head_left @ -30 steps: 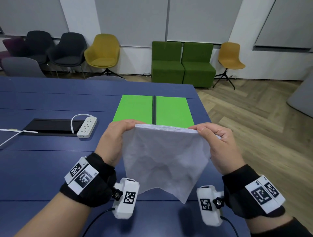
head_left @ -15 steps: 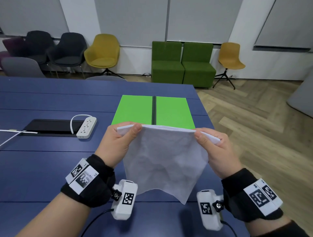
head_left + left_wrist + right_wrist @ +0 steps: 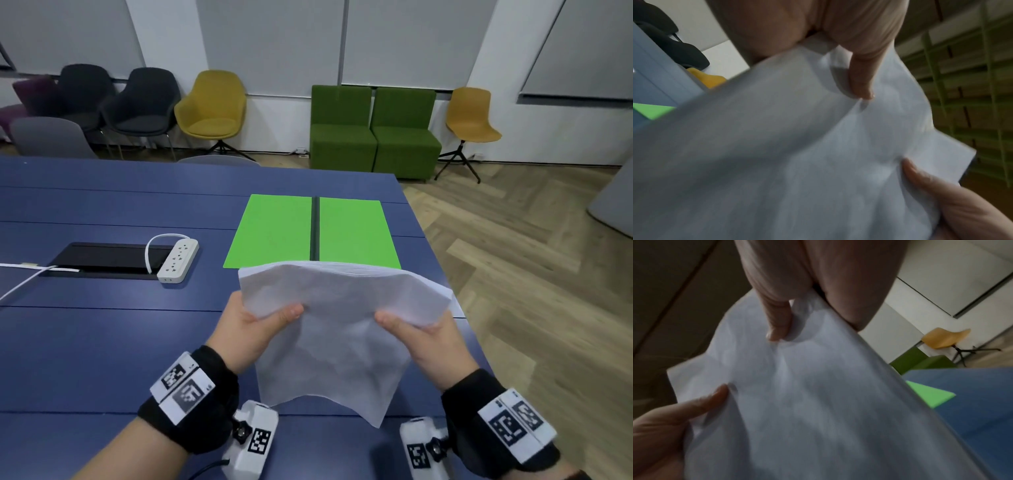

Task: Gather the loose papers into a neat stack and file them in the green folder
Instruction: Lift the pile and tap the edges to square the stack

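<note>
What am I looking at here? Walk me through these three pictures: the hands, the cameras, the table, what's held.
No machine here: a person works with two bare hands. The big picture comes from a camera on the head, looking down. The other two come from cameras strapped to each wrist, the white boxes under the black bands, looking along the hand.

The left hand and right hand each grip one side of a stack of white papers, thumbs on top, held up above the blue table. In the wrist views the same papers fill the frame, blurred.

On the table beyond the papers lies the green folder, spread open and flat. To its left sit a white power strip and a black panel set in the table. Chairs line the far wall.
</note>
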